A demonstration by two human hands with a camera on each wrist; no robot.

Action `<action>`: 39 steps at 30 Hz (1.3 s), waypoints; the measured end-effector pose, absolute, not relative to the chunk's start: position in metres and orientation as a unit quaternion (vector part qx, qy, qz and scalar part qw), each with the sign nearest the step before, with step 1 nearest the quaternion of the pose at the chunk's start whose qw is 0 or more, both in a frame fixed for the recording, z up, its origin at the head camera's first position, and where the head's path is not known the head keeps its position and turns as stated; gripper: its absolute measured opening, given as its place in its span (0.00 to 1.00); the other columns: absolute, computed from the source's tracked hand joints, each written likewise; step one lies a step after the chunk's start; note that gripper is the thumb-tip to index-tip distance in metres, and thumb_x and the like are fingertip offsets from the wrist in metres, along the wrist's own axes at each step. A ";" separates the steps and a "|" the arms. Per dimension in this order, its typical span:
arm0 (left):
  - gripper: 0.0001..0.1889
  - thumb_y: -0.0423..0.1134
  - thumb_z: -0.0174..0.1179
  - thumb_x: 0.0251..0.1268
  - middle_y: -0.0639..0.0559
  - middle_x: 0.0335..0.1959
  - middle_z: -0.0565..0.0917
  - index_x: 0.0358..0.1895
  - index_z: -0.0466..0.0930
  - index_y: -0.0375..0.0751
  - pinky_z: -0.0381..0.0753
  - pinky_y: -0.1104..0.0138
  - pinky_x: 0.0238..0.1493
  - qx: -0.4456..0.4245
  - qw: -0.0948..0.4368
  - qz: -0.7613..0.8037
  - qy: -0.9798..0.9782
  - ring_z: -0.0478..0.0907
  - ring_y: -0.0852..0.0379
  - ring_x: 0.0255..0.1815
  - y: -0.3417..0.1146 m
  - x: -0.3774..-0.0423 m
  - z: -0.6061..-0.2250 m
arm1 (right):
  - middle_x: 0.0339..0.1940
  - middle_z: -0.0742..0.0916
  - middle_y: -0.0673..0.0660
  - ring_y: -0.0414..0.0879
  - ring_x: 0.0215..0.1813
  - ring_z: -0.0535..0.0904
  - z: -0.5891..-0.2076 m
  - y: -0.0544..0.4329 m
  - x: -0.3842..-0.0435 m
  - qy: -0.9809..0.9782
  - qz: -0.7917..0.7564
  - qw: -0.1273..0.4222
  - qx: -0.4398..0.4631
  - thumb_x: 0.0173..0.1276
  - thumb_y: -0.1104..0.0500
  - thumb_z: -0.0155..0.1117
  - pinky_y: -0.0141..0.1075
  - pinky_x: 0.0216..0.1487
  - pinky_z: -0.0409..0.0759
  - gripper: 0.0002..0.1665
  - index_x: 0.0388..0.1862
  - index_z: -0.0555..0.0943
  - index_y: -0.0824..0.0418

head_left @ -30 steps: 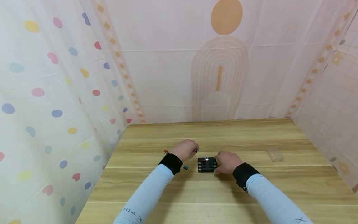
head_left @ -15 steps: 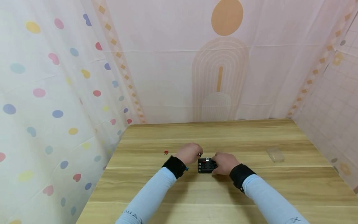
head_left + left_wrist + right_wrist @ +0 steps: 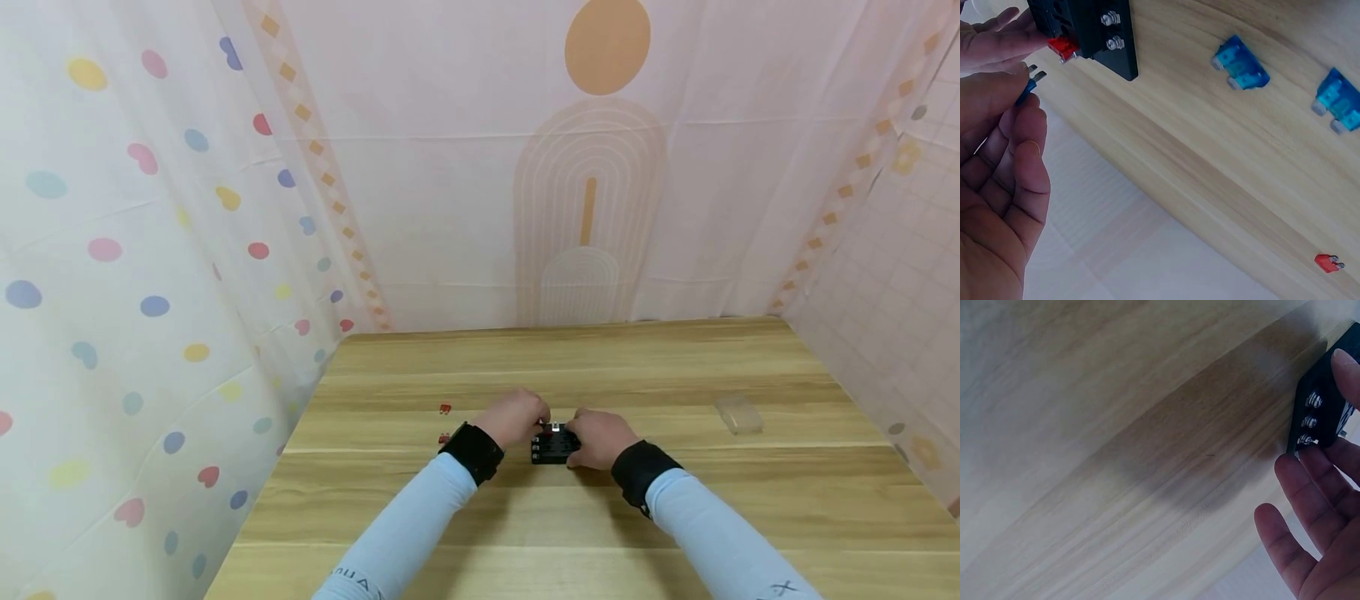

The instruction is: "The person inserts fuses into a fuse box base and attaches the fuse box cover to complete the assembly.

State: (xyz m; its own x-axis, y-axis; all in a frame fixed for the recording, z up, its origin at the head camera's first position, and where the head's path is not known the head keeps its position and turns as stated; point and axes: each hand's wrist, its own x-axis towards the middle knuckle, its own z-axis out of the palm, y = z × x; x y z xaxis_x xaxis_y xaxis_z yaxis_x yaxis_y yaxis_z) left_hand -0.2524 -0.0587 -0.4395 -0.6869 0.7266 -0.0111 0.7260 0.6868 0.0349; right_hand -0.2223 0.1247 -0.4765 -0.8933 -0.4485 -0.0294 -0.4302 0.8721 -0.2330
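Observation:
A black fuse block (image 3: 553, 450) with screw terminals along its sides lies on the wooden table. One red blade fuse (image 3: 1063, 47) is seated in it. My left hand (image 3: 516, 417) pinches a blue blade fuse (image 3: 1025, 92) between thumb and index finger. Its two metal prongs point toward the block, close to the red fuse. My right hand (image 3: 602, 439) holds the block's right end, thumb on the near side and fingers on the far side. In the right wrist view, the thumb (image 3: 1346, 372) overlaps the block above three screws.
Two blue blade fuses (image 3: 1241, 65) lie on the table near the block. To the left in the head view are red fuses (image 3: 445, 408). A clear plastic cover (image 3: 738, 414) lies at the right. A patterned curtain (image 3: 450, 167) hangs behind the table.
My left hand has moved right and nearer, bringing the pinched blue fuse to the block. My right hand keeps hold of the block's right end, shifted slightly left.

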 end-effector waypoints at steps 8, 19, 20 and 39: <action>0.02 0.35 0.69 0.62 0.62 0.27 0.82 0.32 0.88 0.46 0.73 0.76 0.32 0.399 0.031 0.034 0.916 0.73 0.69 0.26 -0.056 -0.251 -0.443 | 0.39 0.83 0.55 0.47 0.35 0.78 -0.478 0.124 -0.222 0.966 -0.118 0.041 -0.226 0.52 0.52 0.81 0.45 0.42 0.80 0.26 0.48 0.86 0.63; 0.03 0.35 0.71 0.59 0.61 0.24 0.82 0.29 0.87 0.45 0.73 0.76 0.32 0.412 0.005 0.017 0.911 0.73 0.68 0.26 -0.052 -0.252 -0.451 | 0.36 0.82 0.53 0.45 0.32 0.76 -0.481 0.124 -0.223 0.967 -0.103 0.035 -0.231 0.52 0.51 0.81 0.43 0.39 0.79 0.25 0.46 0.86 0.62; 0.03 0.35 0.71 0.59 0.61 0.25 0.82 0.29 0.87 0.45 0.73 0.76 0.32 0.413 0.004 0.015 0.911 0.74 0.68 0.26 -0.052 -0.252 -0.452 | 0.36 0.82 0.53 0.45 0.32 0.75 -0.480 0.124 -0.223 0.967 -0.101 0.034 -0.232 0.52 0.51 0.81 0.43 0.39 0.80 0.25 0.46 0.86 0.63; 0.02 0.36 0.71 0.60 0.60 0.27 0.84 0.31 0.88 0.45 0.74 0.76 0.32 0.402 -0.002 0.019 0.915 0.75 0.67 0.28 -0.048 -0.248 -0.464 | 0.33 0.80 0.52 0.45 0.32 0.75 -0.476 0.125 -0.221 0.964 -0.115 0.036 -0.238 0.52 0.53 0.81 0.44 0.39 0.80 0.23 0.44 0.86 0.62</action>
